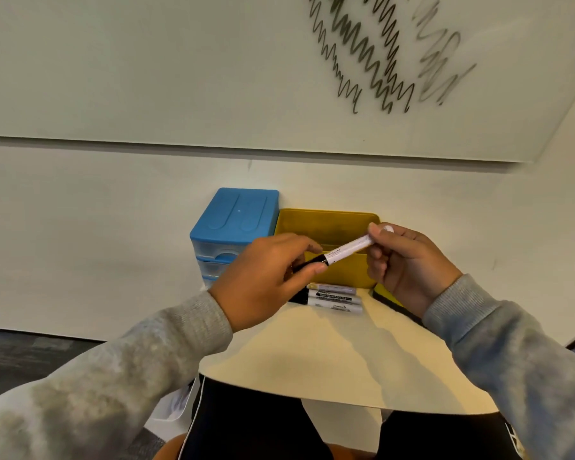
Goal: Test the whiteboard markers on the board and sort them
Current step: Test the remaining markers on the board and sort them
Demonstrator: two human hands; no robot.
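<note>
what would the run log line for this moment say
left hand: pinches marker cap end | right hand: grips marker barrel | over yellow bin | three markers on table | board: scribbles

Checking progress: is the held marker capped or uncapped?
Capped: black cap sits on the marker, pinched by the left hand; right hand holds the barrel.
</note>
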